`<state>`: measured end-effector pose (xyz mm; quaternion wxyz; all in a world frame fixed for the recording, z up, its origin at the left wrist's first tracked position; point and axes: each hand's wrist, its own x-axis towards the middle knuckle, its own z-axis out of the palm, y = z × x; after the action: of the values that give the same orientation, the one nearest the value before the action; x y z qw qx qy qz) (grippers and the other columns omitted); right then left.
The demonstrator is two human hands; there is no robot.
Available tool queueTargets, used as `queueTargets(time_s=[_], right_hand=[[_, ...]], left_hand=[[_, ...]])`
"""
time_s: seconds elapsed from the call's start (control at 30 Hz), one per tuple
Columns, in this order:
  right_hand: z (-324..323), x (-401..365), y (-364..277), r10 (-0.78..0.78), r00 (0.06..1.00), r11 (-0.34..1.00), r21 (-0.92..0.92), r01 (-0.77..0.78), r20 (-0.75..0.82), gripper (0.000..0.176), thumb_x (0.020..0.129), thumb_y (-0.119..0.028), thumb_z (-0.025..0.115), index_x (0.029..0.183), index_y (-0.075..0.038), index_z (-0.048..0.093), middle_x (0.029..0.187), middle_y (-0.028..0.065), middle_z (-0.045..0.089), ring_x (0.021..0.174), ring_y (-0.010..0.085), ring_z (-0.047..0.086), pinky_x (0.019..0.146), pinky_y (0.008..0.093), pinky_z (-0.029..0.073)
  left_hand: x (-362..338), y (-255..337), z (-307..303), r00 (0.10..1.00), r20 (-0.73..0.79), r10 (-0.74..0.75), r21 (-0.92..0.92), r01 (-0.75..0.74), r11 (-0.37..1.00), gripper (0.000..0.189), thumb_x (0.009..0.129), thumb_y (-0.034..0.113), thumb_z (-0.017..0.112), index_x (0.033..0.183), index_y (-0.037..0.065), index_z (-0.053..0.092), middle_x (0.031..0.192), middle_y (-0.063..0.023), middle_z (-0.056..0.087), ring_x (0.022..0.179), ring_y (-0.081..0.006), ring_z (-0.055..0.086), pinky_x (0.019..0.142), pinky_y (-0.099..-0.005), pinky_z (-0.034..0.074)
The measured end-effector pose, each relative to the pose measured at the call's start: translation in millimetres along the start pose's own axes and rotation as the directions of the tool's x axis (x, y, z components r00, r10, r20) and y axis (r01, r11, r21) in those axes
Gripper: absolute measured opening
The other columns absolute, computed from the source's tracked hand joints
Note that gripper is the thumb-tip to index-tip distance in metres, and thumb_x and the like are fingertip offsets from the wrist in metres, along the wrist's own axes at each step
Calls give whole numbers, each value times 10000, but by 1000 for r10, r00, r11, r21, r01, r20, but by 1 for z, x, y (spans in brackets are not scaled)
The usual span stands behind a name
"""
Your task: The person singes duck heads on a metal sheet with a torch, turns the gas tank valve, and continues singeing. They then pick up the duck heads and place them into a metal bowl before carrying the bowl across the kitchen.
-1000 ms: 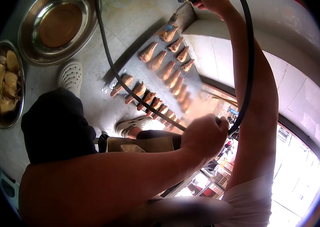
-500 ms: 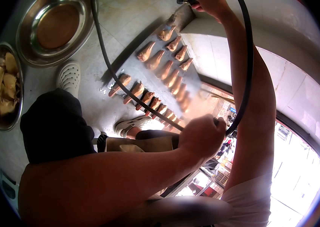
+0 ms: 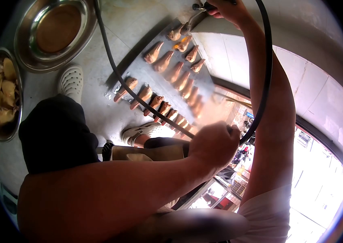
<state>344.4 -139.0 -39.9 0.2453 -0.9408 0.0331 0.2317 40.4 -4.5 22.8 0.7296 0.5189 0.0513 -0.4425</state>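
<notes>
My right hand [image 3: 229, 13], at the top, is closed around the dark handle of a torch [image 3: 196, 18]. Its nozzle points at the upper end of a metal tray [image 3: 141, 60], where orange flame shows on one meat piece [image 3: 183, 43]. Rows of drumstick-shaped meat pieces [image 3: 162, 61] lie on the tray, with another row [image 3: 141, 97] along its near edge. My left hand [image 3: 216, 143] is a fist around a black hose [image 3: 155, 111], which runs off the top left and loops up beside my right arm. Haze blurs the tray's lower end.
A round metal basin [image 3: 88, 36] with brownish content is at the upper left. Below it stands a metal bowl [image 3: 18, 117] of pale pieces. Two light clogs [image 3: 72, 83] rest on the floor. A tiled wall [image 3: 236, 52] borders the tray on the right.
The torch nozzle has moved slightly down, and orange flame now shows on a piece near it. My left hand still grips the hose. The whole view has shifted a little.
</notes>
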Motion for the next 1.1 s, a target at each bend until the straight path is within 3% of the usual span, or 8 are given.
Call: queueTargets(time_s=[0.4, 0.6, 0.8, 0.9, 1.1], right_hand=[[-5, 6, 12, -10, 993, 999, 49, 4, 118, 252, 905, -187, 635, 743, 5, 644, 610, 83, 618, 481, 140, 549, 442, 268, 442], [1, -5, 1, 45, 999, 997, -58, -44, 14, 272, 906, -194, 632, 715, 0, 642, 593, 75, 611, 487, 140, 554, 426, 265, 409], [-7, -3, 16, 48, 988, 999, 1, -49, 145, 274, 908, -186, 612, 707, -3, 648, 589, 68, 606, 490, 134, 550, 439, 265, 422], [-10, -2, 16, 56, 984, 996, -81, -43, 172, 270, 906, -178, 603, 703, -6, 646, 586, 62, 600, 490, 131, 545, 442, 265, 427], [-4, -8, 19, -12, 1000, 999, -45, 13, 20, 260, 904, -180, 602, 707, -16, 641, 594, 58, 599, 506, 128, 547, 458, 266, 431]], left_hand=[[0, 1, -1, 1000, 21, -19, -7, 19, 1000, 473, 934, 384, 478, 779, -34, 634, 677, -231, 619, 704, -385, 632, 693, -453, 481], [0, 2, -2, 1000, 19, -23, -12, 23, 1000, 476, 934, 387, 482, 768, -35, 627, 677, -229, 622, 693, -383, 635, 678, -450, 486], [0, 0, 0, 1000, 20, -23, -7, 23, 1000, 478, 931, 387, 482, 766, -38, 626, 677, -230, 624, 688, -380, 636, 676, -449, 487], [0, 0, 1, 1000, 17, -23, -6, 23, 1000, 477, 932, 386, 480, 768, -38, 628, 674, -229, 623, 686, -377, 637, 676, -448, 488], [0, -1, 0, 999, 24, -31, -18, 31, 999, 481, 934, 385, 475, 767, -40, 626, 660, -227, 618, 677, -378, 634, 674, -452, 487]])
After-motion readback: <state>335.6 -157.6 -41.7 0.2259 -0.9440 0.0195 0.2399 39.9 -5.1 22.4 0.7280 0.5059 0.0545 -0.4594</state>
